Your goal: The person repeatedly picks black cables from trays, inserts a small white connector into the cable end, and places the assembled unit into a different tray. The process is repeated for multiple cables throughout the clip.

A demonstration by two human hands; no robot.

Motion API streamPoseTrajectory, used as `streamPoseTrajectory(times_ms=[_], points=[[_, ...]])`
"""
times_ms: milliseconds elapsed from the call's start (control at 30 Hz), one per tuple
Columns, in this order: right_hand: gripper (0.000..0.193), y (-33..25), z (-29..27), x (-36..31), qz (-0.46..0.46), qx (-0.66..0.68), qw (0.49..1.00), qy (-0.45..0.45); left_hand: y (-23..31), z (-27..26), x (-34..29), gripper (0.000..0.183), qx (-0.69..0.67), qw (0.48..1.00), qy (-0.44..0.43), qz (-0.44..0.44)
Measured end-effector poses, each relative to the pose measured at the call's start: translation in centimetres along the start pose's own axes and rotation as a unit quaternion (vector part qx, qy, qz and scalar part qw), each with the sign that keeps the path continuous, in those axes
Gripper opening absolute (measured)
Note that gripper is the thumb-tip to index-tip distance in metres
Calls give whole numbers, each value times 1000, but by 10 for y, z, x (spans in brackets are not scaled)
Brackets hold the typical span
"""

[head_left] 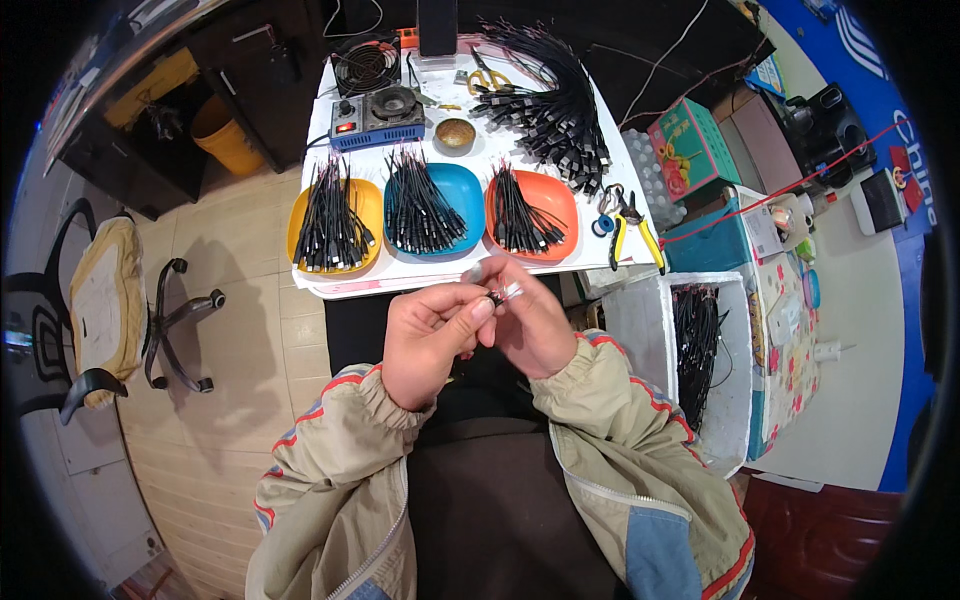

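My left hand [436,335] and my right hand [528,318] meet in front of the table's near edge. Thumb and fingers of both are pinched together on a small black cable piece [495,298] with a whitish end; most of it is hidden by the fingers. A dark cap covers one fingertip of my right hand. Just beyond, three dishes hold bundles of short black cables: a yellow dish [294,250], a blue dish [474,200] and an orange dish [568,200]. Closest to my hands are the blue and orange ones.
Behind the dishes stand a blue solder pot [392,115], a small round tin [456,134], a fan [367,66] and a big cable heap [570,130]. Yellow-handled pliers [630,230] lie at the right edge. A white foam box [735,400] with cables stands right; an office chair [105,290] left.
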State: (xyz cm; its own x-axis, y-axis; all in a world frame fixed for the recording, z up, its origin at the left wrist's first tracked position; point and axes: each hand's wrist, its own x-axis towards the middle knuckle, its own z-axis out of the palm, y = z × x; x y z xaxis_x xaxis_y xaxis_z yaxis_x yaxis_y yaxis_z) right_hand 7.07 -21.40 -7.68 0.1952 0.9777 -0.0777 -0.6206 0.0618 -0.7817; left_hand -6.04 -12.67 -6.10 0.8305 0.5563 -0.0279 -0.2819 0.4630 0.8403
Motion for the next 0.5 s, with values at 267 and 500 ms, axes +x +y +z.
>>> streamPoseTrajectory(times_ms=[267, 500], points=[[33, -48, 5, -5, -88, -454, 887, -16, 3, -1, -6, 16, 97, 995, 0, -21], [20, -35, 7, -10, -154, -467, 871, 3, 4, -2, -10, 15, 90, 994, -24, -49]])
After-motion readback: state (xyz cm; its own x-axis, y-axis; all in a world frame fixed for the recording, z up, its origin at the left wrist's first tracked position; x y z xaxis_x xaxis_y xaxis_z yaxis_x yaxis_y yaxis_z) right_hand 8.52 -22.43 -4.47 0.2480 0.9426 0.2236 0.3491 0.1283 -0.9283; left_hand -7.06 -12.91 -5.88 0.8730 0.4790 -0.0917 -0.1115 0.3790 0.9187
